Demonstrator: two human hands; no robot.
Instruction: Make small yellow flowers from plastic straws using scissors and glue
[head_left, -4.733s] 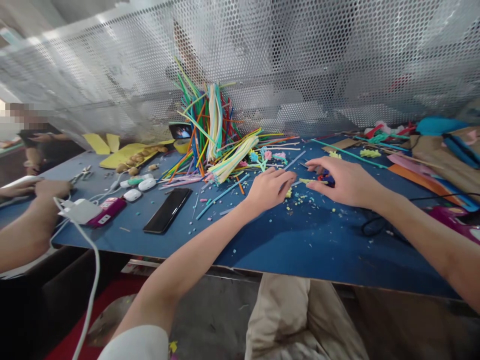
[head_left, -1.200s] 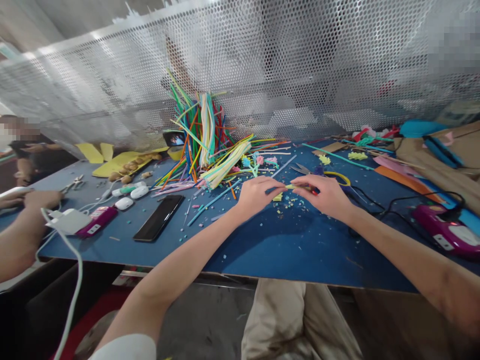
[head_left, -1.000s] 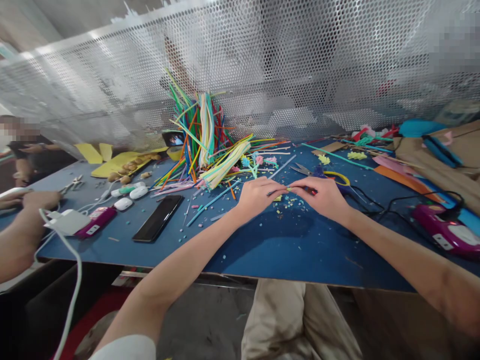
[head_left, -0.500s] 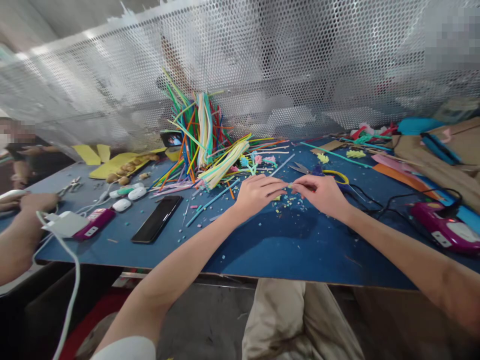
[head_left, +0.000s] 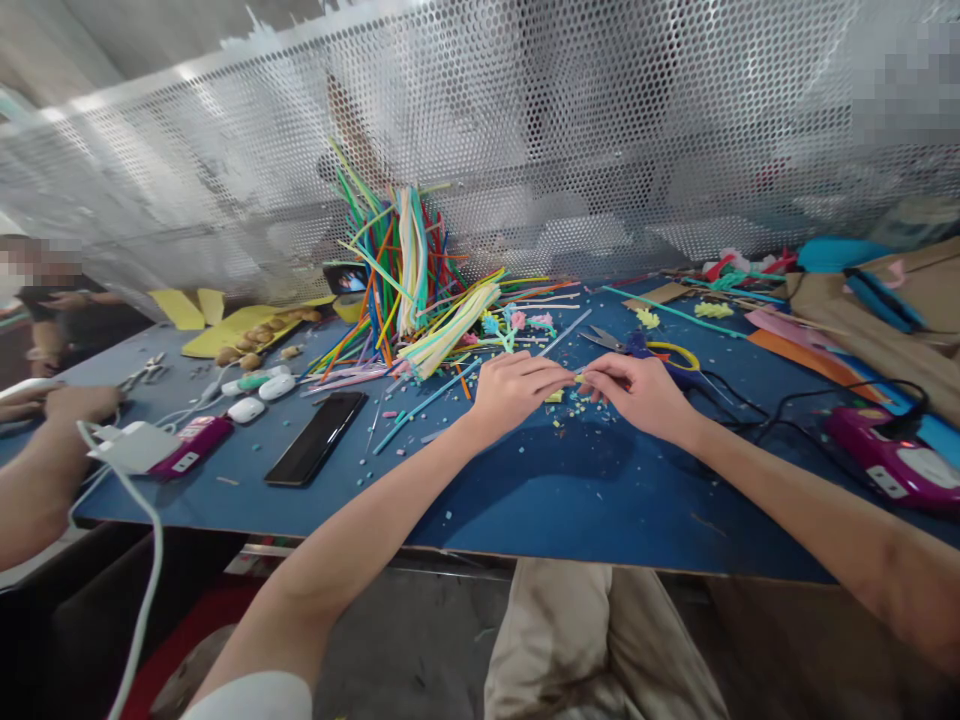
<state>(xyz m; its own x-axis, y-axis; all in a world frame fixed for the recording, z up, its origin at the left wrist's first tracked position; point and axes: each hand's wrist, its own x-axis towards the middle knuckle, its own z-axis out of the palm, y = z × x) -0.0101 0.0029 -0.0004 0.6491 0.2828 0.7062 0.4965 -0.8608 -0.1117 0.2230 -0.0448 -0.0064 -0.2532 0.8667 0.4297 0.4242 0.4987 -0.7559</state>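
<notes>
My left hand and my right hand meet fingertip to fingertip just above the blue table. Pinched between them is a small yellow piece, mostly covered by the fingers, so its exact shape is unclear. Below the fingers lies a scatter of tiny coloured clippings. Scissors with blades pointing left and a yellow-and-blue handle rest behind my right hand. Beyond my left hand are small pink, blue and green fuzzy shapes and a bundle of pale pipe cleaners.
A tall heap of coloured pipe cleaners leans by the perforated metal screen. A phone lies left, near a purple power strip. Another purple power strip with a black cable sits right. A co-worker's hand holds pliers at far left.
Both hands stay in nearly the same place, still pinching. The right fingers have shifted slightly, and a little more of the yellow piece shows. The view has moved very slightly.
</notes>
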